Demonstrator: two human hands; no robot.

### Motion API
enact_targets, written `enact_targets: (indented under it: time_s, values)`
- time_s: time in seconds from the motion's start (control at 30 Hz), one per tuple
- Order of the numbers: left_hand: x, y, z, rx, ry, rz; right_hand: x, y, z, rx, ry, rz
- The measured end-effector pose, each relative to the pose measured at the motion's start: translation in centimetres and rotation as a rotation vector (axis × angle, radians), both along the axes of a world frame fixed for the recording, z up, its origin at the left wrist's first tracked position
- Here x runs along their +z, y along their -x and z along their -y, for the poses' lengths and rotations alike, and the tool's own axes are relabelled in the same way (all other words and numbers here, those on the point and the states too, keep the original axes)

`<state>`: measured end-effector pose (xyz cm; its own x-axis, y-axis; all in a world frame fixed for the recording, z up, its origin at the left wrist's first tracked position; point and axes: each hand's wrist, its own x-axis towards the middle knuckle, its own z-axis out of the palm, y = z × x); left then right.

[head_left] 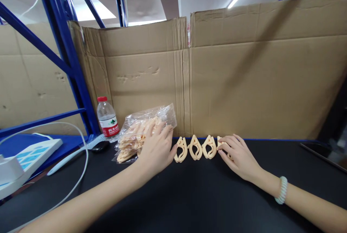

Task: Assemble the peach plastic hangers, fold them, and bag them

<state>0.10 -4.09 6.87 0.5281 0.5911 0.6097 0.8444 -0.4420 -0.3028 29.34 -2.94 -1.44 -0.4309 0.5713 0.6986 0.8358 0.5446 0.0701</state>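
Note:
Several beige plastic clips (195, 147) lie in a row on the black table (189, 197), close to the cardboard wall. My right hand (238, 155) rests on the rightmost clip, fingers curled over it and pinching its end. My left hand (157, 146) reaches into the mouth of a clear plastic bag (141, 132) full of the same beige clips; its fingers are bent over the clips inside, and its thumb touches the leftmost clip of the row. What the left fingers hold is hidden.
A cardboard wall (217, 81) stands right behind the row. A water bottle with a red cap (107, 118) stands left of the bag, by a blue rack post (67, 52). A white device with a cable (24, 160) sits far left. A dark flat object (322, 155) lies at right.

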Motion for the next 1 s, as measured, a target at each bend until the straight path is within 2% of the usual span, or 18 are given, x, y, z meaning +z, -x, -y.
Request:
enact_targets:
  time_s: [0.1,0.2,0.23,0.3,0.37,0.43,0.5,0.57,0.67,0.73,0.8,0.9,1.0]
  values:
    - [-0.7,-0.7,2.6,-0.303,0.01,-0.049,0.0,-0.2,0.6,0.013,0.002,-0.047]
    - [-1.8,-1.0,5.9,-0.704,0.131,-0.184,-0.2,-0.7,1.6,0.05,0.037,-0.154]
    - [-2.2,-1.0,6.7,-0.795,0.191,-0.218,-0.2,-0.9,1.9,0.062,0.058,-0.205]
    - [-2.9,-0.8,7.7,-0.919,0.263,-0.235,-0.1,-1.3,2.5,0.062,0.101,-0.339]
    - [-3.6,-0.6,7.8,-0.985,0.324,-0.237,0.4,-1.4,2.9,0.03,0.148,-0.502]
    - [-4.1,-0.5,7.4,-1.038,0.386,-0.244,1.1,-1.2,3.4,0.008,0.203,-0.635]
    - [-4.4,-0.4,7.1,-1.095,0.446,-0.25,1.9,-0.7,4.0,0.017,0.261,-0.663]
    - [-4.4,-0.4,7.2,-1.131,0.51,-0.195,2.7,0.0,4.9,0.056,0.294,-0.579]
    - [-3.9,-0.5,7.9,-1.146,0.65,0.06,3.8,0.7,6.2,0.116,0.308,-0.445]
    - [-3.6,-0.5,8.2,-1.104,0.737,0.3,4.2,0.9,6.8,0.116,0.31,-0.412]
    - [-3.5,-0.6,8.1,-1.065,0.76,0.454,4.4,1.0,7.3,0.079,0.305,-0.363]
    - [-4.0,-0.8,7.2,-0.996,0.684,0.502,4.0,1.4,8.1,0.026,0.322,-0.202]
    - [-4.8,-1.1,6.3,-0.912,0.662,0.464,3.3,2.4,9.0,0.044,0.425,0.021]
